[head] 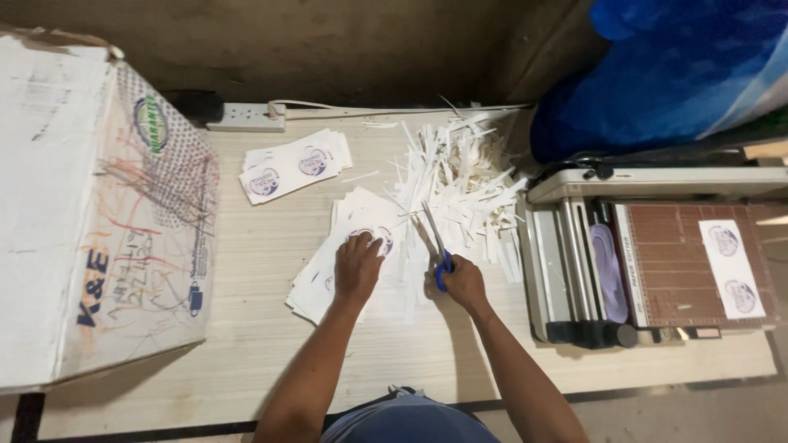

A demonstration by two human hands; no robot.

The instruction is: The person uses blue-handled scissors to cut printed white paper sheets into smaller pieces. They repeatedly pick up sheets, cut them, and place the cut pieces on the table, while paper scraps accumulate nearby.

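Forearms reach from me: left hand point(358, 264) flat on printed sheets point(328, 271), right hand point(465, 281) gripping blue-handled scissors point(436, 244) just beside.

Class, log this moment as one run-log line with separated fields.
left hand: flat on printed sheets | right hand: holding blue-handled scissors | behind: pile of paper strips | right: paper cutter

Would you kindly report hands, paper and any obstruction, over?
Left hand flat on printed sheets. Right hand holds blue scissors, blades open. Paper strips heaped just beyond.
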